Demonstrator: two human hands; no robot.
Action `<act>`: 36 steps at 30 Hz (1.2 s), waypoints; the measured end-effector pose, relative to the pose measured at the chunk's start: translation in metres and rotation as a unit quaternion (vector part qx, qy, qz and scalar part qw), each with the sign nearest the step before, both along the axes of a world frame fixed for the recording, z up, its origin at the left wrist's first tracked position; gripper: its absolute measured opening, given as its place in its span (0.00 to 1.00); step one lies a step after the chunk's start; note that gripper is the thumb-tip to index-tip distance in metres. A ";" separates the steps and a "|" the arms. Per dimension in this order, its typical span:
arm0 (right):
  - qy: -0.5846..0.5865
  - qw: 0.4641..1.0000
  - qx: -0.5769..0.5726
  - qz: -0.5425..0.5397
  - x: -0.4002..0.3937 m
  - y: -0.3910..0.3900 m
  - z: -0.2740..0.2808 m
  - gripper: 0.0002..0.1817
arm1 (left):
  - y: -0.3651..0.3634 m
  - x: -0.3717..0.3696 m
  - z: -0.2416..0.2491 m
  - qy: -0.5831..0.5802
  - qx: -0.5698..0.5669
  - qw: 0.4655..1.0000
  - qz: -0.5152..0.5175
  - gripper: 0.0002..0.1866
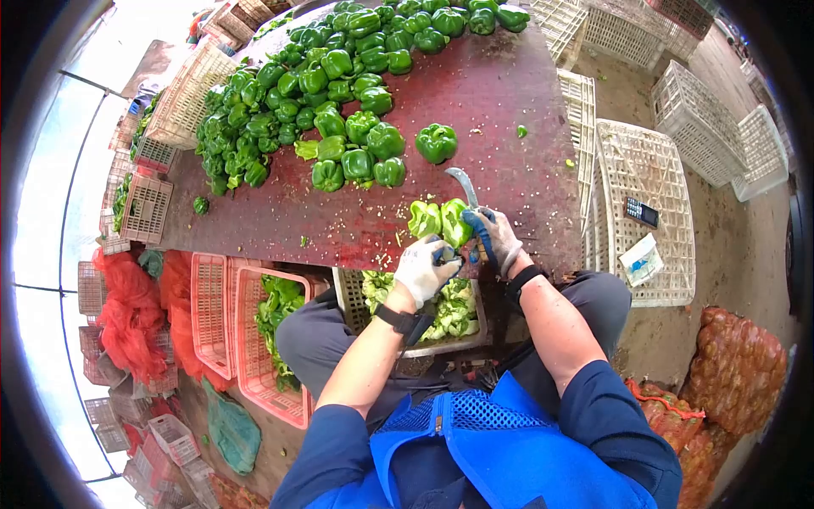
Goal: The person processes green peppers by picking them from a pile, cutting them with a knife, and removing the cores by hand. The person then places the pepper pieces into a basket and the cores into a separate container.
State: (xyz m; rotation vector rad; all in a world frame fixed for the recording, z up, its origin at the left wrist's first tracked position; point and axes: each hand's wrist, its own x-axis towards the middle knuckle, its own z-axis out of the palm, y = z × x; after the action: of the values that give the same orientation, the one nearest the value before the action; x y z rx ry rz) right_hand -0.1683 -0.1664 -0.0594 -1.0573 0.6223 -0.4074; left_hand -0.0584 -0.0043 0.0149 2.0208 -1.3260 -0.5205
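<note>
My left hand (426, 270), in a white and blue glove, is closed at the table's front edge, just below a split pale green pepper (426, 219); what its fingers hold is hidden. My right hand (494, 237), gloved too, is wrapped round a knife with a curved blade (462, 184) that points up and left. Its fingers also touch the right part of the pepper (456, 222). Beneath my hands, a crate (441, 345) between my knees holds pale green pepper scraps (455, 310). One whole green pepper (437, 143) lies alone beyond the blade.
Many green peppers (314, 81) cover the back left of the red table (509, 93). Pink crates (254, 373) stand at lower left. On a white crate (640, 161) at right lie a phone (642, 212) and a packet (642, 260). Filled net sacks (733, 369) sit at lower right.
</note>
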 end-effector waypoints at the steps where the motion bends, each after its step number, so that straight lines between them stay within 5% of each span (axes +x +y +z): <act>1: 0.023 0.999 0.044 0.007 -0.003 0.001 0.008 0.19 | 0.005 0.000 -0.001 -0.030 -0.006 1.000 0.002 0.15; 5: 0.041 0.996 0.074 0.032 -0.007 0.003 0.027 0.17 | -0.004 0.001 -0.001 -0.026 -0.081 0.994 0.073 0.21; 7: 0.024 0.996 0.079 0.030 -0.004 0.003 0.017 0.18 | -0.016 -0.002 -0.006 -0.008 0.024 0.998 0.058 0.25; 9: -0.035 0.999 -0.014 0.020 0.001 0.002 -0.006 0.16 | -0.026 -0.002 -0.016 0.017 0.007 0.998 0.055 0.21; 11: -0.035 0.998 0.040 0.026 -0.001 0.002 -0.007 0.14 | -0.031 -0.005 -0.010 0.273 0.034 0.958 0.076 0.16; 17: 0.024 0.998 0.004 0.062 0.002 0.003 -0.004 0.13 | -0.009 -0.009 -0.030 0.268 0.007 0.959 0.092 0.09; 19: 0.010 0.999 -0.011 0.039 0.004 0.004 -0.004 0.14 | -0.001 -0.014 -0.027 0.373 -0.074 0.919 0.107 0.09; 21: -0.004 0.999 -0.029 0.019 0.004 0.003 -0.002 0.15 | 0.010 -0.005 -0.005 0.261 0.071 0.961 -0.053 0.13; 23: 0.055 0.998 -0.023 0.018 0.001 0.004 0.012 0.16 | 0.017 0.001 -0.001 0.177 0.076 0.979 -0.063 0.17; 27: 0.072 0.997 -0.022 -0.023 0.001 0.010 0.019 0.19 | 0.009 0.032 0.003 -0.017 -0.045 0.986 0.160 0.30; 29: 0.086 0.996 -0.021 -0.028 0.002 0.012 0.025 0.19 | -0.009 0.047 -0.012 -0.019 -0.023 0.983 0.182 0.35; 30: 0.090 0.996 -0.014 -0.025 0.001 0.014 0.029 0.18 | -0.017 0.061 -0.054 0.162 -0.090 0.968 0.170 0.39; 33: 0.085 0.993 -0.075 -0.009 0.005 0.007 0.002 0.17 | -0.038 0.042 -0.039 0.337 -0.077 0.929 0.133 0.42; 35: 0.054 0.990 -0.131 -0.004 0.007 0.008 -0.001 0.17 | -0.042 0.026 -0.052 0.041 -0.048 0.983 0.172 0.40; 36: 0.056 0.998 -0.033 0.020 0.003 0.007 0.002 0.16 | -0.043 0.024 -0.055 0.062 -0.073 0.979 0.178 0.39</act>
State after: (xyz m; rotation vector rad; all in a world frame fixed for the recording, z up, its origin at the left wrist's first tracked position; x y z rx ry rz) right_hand -0.1649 -0.1591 -0.0578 -1.1595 0.6903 -0.3383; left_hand -0.0343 -0.0470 -0.0400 2.0071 -0.8742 -0.3639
